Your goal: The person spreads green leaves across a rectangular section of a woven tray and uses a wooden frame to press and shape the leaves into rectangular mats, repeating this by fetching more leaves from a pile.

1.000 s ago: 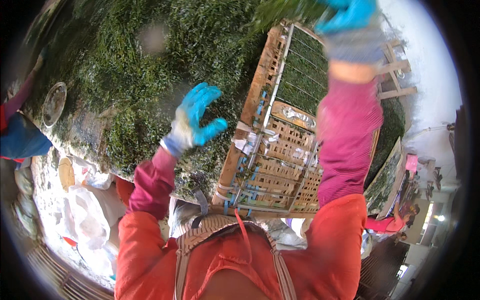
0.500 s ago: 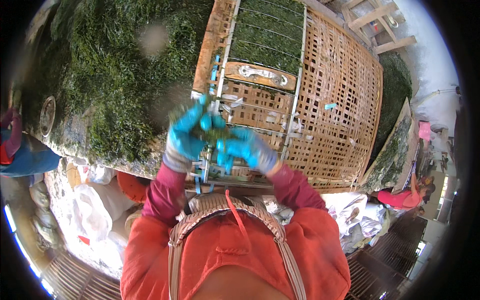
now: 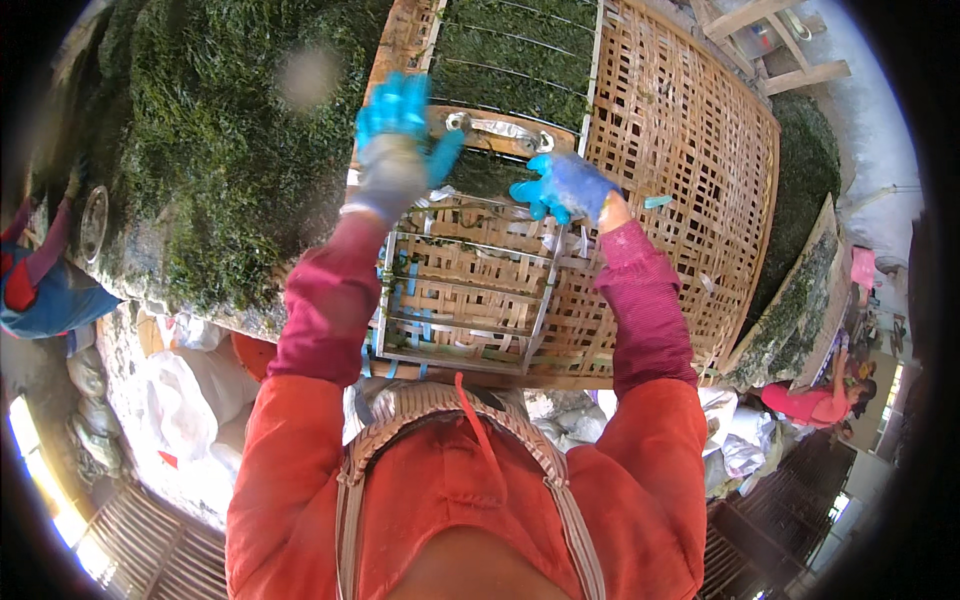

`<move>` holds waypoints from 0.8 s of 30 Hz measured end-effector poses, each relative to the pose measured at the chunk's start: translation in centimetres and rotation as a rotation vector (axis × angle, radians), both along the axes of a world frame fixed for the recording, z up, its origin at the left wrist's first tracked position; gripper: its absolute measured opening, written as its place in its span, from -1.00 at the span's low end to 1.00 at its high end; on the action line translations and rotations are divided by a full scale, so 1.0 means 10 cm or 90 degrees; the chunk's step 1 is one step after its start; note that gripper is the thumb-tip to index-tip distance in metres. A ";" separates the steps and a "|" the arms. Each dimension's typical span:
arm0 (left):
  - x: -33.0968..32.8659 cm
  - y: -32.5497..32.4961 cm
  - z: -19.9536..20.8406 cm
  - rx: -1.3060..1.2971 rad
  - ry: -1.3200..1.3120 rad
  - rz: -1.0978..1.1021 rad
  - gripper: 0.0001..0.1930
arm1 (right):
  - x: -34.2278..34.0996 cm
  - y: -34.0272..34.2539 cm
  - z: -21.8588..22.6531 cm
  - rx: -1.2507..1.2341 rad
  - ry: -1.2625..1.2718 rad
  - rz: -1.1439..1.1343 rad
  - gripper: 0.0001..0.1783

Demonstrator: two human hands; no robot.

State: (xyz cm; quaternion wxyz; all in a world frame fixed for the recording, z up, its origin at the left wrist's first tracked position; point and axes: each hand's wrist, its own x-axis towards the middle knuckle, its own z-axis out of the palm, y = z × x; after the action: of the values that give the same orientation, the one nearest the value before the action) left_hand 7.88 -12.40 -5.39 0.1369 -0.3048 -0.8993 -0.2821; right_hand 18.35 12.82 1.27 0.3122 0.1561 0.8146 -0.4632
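Note:
My left hand [image 3: 395, 130], in a blue rubber glove, is at the left end of a wooden block with a metal handle [image 3: 495, 130]. Its fingers are stretched upward and the thumb stands out to the right. Below the block's right end, my right hand [image 3: 568, 188], gloved too, has fingers apart and pointing left, somewhat blurred. Between the hands, dark green leafy matter [image 3: 485, 172] covers a section of a long slatted frame [image 3: 545, 315]. Shredded greens [image 3: 520, 55] fill the frame's sections beyond the block. The nearer sections hold only scraps.
A woven bamboo mat [image 3: 680, 170] lies under the frame and extends right. A big heap of shredded greens [image 3: 250, 130] covers the left side. White sacks [image 3: 190, 390] are below the table. Another person in blue [image 3: 50, 290] is at far left, one in pink [image 3: 815, 403] at far right.
Both hands have moved away from me and apart. The green clump between them is gone from the fingers, and greens now show in the section just below the wooden block.

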 end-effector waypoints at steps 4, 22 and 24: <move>0.07 0.19 -0.07 -0.209 -0.029 -0.009 -0.12 | 0.35 0.61 0.22 -0.040 0.032 -0.110 -0.43; 0.66 -1.60 -0.55 0.002 0.085 0.302 -0.38 | 0.66 -0.55 -0.68 0.582 0.635 0.193 -0.59; 0.66 -2.08 -0.72 0.150 0.126 0.437 -0.32 | 0.68 -0.49 -0.68 0.574 0.645 0.191 -0.58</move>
State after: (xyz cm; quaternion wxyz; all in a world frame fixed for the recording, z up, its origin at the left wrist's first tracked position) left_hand 14.47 -33.25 -12.63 0.3440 0.0067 -0.8928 -0.2908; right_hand 25.15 7.96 -5.55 -0.1410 -0.0789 0.9857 -0.0473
